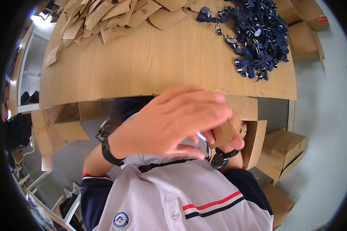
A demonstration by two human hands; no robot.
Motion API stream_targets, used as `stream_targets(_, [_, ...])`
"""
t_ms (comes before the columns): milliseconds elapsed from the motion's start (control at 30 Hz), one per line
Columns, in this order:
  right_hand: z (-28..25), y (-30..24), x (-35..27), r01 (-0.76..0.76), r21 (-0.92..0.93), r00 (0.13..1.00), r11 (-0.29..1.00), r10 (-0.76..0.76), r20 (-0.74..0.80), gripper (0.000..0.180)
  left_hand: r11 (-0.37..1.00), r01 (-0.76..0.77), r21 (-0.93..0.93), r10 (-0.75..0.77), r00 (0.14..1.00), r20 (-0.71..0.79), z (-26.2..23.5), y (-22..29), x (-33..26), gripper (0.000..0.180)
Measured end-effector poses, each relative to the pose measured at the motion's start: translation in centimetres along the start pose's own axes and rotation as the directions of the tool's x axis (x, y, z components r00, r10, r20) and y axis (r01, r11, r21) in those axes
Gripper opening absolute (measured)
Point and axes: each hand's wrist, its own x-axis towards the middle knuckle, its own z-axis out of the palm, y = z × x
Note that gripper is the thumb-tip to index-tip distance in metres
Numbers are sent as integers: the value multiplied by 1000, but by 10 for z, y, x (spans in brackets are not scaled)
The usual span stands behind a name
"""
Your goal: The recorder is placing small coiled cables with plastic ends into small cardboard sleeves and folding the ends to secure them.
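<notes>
In front of my chest, my left hand (175,119) reaches across to the right with its fingers stretched out and slightly blurred. It passes over my right hand (237,140), which is partly hidden behind it. My right hand's fingers are closed around a small brown cardboard pillow box (223,133). The left fingertips are close to this box; whether they touch it I cannot tell. A bit of clear plastic (223,91) shows just above the left fingertips, at the table's edge.
On the wooden table (150,69), flat brown pillow boxes (119,19) lie heaped at the far left. Dark blue corded earphones (258,38) are piled at the far right. Open cartons (254,142) stand below the table edge, with another carton (281,152) further right.
</notes>
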Motion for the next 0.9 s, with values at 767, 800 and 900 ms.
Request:
stream_targets(767, [-51,-10,-318,-968,-250,140,-34,-897,-420,73,806,375,459,-317,927,-202,-18,-71,-38,48])
stream_targets(800, [-46,-33,-292,-931,-362,181,-45,-918,-353,69,828,361,428,-323,933,-161,-16,-71,-41,51])
stream_targets(900, [-25,-90,-168,-713,-697,278,79,-880,-385,46,880,370,298,-318,925,-209,-19,-72,-51,58])
